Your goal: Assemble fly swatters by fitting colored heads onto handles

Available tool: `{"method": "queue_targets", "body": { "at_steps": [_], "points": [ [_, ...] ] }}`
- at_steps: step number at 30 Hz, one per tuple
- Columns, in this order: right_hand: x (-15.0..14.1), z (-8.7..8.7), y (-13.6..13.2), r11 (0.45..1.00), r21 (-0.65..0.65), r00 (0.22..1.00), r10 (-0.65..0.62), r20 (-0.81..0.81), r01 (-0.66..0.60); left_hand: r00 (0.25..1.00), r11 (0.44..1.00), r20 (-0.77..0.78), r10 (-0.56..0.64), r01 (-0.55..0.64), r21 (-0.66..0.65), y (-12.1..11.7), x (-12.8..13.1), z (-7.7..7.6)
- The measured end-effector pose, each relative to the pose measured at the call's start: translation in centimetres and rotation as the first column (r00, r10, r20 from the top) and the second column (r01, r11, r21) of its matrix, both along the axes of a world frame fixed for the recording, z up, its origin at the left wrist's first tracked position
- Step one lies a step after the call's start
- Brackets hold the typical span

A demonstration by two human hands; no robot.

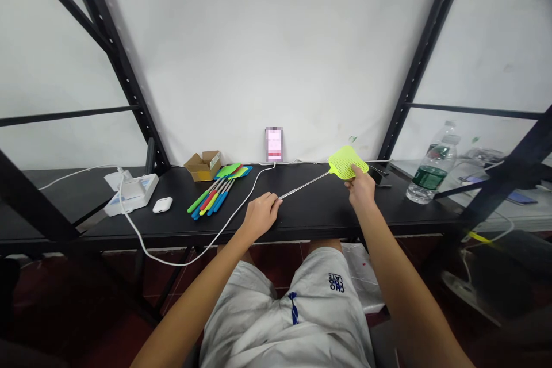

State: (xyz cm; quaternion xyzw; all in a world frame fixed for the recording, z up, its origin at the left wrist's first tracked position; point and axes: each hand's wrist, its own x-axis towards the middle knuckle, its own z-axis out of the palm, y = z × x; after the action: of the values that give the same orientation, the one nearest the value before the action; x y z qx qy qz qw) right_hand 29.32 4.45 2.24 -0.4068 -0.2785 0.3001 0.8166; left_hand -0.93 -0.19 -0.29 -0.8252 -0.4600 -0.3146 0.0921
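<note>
A yellow-green fly swatter (347,162) with a thin metal shaft is stretched out between my two hands, above the black table. My left hand (261,214) is closed around its handle end, hiding the grip. At the other end, my right hand (361,185) pinches the lower right edge of the perforated head between thumb and fingers. Left of my left hand lies a bunch of similar fly swatters (219,191) with green, red, yellow and blue handles, their heads overlapping toward the wall.
Behind the bunch sits an opened cardboard box (202,168). A phone (274,144) leans on the wall, its white cable (235,213) running across the table (302,221). A white earbud case (163,204) and power strip (133,194) lie left; water bottles (426,175) stand right.
</note>
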Motion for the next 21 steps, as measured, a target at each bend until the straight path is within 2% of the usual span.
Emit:
{"method": "queue_targets", "body": {
  "at_steps": [4,7,10,13,17,21],
  "points": [
    [1.4,-1.5,1.1,0.979,-0.097,0.979,-0.17,0.11,0.181,0.994,0.994,-0.028,0.106,-0.106,-0.01,0.5,0.0,-0.2],
    [2.0,-2.7,1.6,0.927,-0.19,0.907,-0.246,0.341,0.323,0.985,0.985,-0.049,0.167,-0.169,-0.027,0.7,0.0,-0.4],
    [2.0,-3.5,1.7,0.879,-0.278,0.773,-0.145,0.617,0.387,0.981,0.981,-0.062,0.184,-0.187,-0.052,0.8,0.0,-0.5],
    [1.8,-3.8,1.5,0.855,-0.309,0.647,-0.041,0.762,0.417,0.98,0.979,-0.063,0.186,-0.19,-0.067,0.8,0.0,-0.5],
    [1.6,-3.7,1.2,0.833,-0.346,0.597,0.023,0.802,0.432,0.981,0.98,-0.073,0.179,-0.185,-0.079,0.9,0.0,-0.6],
    [1.6,-3.6,1.1,0.834,-0.315,0.587,-0.014,0.81,0.454,0.981,0.978,-0.077,0.179,-0.186,-0.097,1.0,0.0,-0.6]
  ]
}}
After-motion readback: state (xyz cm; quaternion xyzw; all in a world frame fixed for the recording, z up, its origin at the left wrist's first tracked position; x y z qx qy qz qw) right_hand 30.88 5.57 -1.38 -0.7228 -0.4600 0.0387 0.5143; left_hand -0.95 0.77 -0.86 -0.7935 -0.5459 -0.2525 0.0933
